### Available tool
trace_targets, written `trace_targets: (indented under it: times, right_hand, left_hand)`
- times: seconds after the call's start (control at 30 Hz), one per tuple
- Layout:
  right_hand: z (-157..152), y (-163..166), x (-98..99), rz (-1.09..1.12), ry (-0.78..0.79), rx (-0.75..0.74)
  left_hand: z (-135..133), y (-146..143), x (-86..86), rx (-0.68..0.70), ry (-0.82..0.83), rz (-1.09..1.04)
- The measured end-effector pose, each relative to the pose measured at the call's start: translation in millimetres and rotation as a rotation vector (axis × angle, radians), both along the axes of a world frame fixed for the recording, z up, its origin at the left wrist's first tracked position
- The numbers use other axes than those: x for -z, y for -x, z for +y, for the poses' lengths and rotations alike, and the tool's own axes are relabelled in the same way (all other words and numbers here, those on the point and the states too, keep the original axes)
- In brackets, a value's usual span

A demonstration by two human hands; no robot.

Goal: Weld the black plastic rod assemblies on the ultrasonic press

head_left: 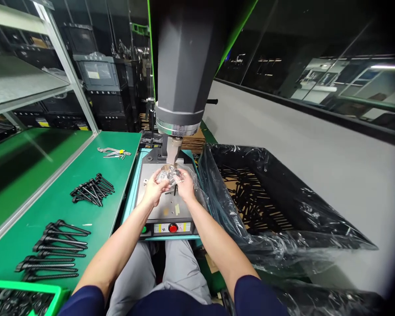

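Both my hands meet on the grey metal plate [166, 206] of a press machine, just under its metal horn [173, 149]. My left hand [155, 188] and my right hand [186, 185] are closed on a crinkled clear plastic bag [170, 174] with small parts inside. A thin black rod [175, 189] pokes down between my hands. The large grey machine head [181, 66] hangs directly above.
Black long-stemmed parts lie in two groups on the green bench, one group [92, 191] farther and another [54, 250] nearer. Hex keys [113, 152] lie at the back. A plastic-lined bin [266, 197] of black parts stands right. A red button [173, 228] and a green button [144, 229] sit at the machine's front. A green tray [19, 298] is bottom left.
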State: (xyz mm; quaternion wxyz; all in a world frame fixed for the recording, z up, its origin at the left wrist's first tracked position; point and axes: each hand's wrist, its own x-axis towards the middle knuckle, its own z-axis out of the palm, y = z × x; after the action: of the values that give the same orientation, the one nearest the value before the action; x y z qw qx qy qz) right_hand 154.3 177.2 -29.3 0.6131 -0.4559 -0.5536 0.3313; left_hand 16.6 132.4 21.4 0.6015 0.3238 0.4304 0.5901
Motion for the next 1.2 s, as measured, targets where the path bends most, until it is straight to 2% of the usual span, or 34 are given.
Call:
trace_targets:
  times: [0.17, 0.33, 0.43, 0.53, 0.67, 0.93, 1.1, 1.2]
  right_hand:
    - [17.8, 1.7, -17.1, -0.159, 0.005, 0.094]
    - [42.4, 7.9, -17.8, -0.121, 0.087, 0.036]
    - [50.3, 5.0, -15.7, -0.1, 0.154, -0.064]
    - [51.0, -3.0, -15.7, -0.11, 0.122, -0.156]
    - [50.7, -9.3, -18.3, -0.189, 0.001, -0.134]
    - [47.7, -9.1, -16.2, -0.127, 0.151, -0.07]
    - [47.2, -5.5, -17.7, -0.108, 0.04, -0.133]
    - [51.2, -1.8, -16.6, -0.128, 0.065, -0.15]
  left_hand:
    - [1.3, -4.6, -5.8, -0.006, 0.003, -0.009]
    - [4.0, -3.7, -9.3, -0.011, 0.014, -0.033]
    - [5.7, -1.9, -9.9, -0.011, 0.017, -0.036]
    - [7.0, -0.3, -7.0, -0.009, 0.009, -0.026]
    - [8.1, 1.1, 0.2, -0.005, 0.005, -0.002]
    - [8.4, 2.8, 4.8, 0.01, 0.003, 0.009]
    - [8.8, 3.2, 5.0, 0.01, 0.008, 0.013]
    - [8.6, 3.3, 5.1, 0.01, 0.013, 0.013]
